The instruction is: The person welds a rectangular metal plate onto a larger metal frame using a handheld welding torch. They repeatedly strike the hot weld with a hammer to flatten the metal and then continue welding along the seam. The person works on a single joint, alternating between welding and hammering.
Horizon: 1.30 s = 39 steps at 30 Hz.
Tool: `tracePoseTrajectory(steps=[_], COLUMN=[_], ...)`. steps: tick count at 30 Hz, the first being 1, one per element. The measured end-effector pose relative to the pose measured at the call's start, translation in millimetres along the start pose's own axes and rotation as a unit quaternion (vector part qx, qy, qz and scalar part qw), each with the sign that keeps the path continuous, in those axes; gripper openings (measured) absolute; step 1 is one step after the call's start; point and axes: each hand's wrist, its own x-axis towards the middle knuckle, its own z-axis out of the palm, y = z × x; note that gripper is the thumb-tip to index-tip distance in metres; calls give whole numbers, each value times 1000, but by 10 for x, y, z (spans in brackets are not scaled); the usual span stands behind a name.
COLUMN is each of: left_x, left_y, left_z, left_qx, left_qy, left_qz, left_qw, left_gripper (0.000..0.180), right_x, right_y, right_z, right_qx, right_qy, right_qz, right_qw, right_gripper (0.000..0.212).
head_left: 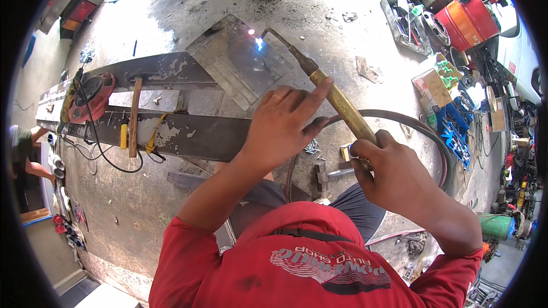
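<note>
A brass gas torch (345, 105) slants across the middle, its dark bent neck reaching toward a metal sheet (228, 74). At its tip glows a small bright blue-white flame (260, 44), close to the sheet's far edge. My right hand (394, 171) is wrapped round the near end of the torch. My left hand (282, 122) has its index finger and thumb stretched apart, the index fingertip against the brass body. A dark hose (388, 114) curves behind the torch to the right; its start is hidden near my hands.
Dark painted steel beams (200, 135) lie at left, bearing a red power tool (97, 97) with a cable and a wooden-handled hammer (135, 117). Another hammer (323, 177) lies near my knees. At right are a red drum (468, 21), boxes and tools. Another person (28, 162) is far left.
</note>
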Motion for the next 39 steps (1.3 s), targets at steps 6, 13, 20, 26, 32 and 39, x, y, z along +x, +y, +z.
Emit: tracePoseTrajectory(steps=[6, 13, 20, 26, 32, 39], left_x=[174, 151, 126, 111, 117, 115], left_y=[-70, -111, -145, -146, -132, -154], left_z=[208, 243, 318, 301, 290, 298], left_qx=[-12, -14, -25, -40, -46, -49], left_qy=[34, 50, 65, 70, 72, 80], left_qz=[29, 42, 57, 48, 48, 48], left_qw=[999, 998, 996, 996, 995, 994], left_gripper=[84, 82, 82, 81, 81, 82], right_x=[5, -33, -54, -37, -39, -9], right_y=[-74, -90, -126, -136, -152, -146], right_z=[-23, -38, -42, -42, -57, -48], right_qx=[-15, -11, -18, -21, -20, -14], right_qy=[-4, -13, -15, -19, -23, -25], right_qz=[20, 16, 21, 16, 21, 21], right_qw=[1000, 1000, 1000, 999, 999, 999], right_gripper=[20, 20, 20, 19, 19, 20])
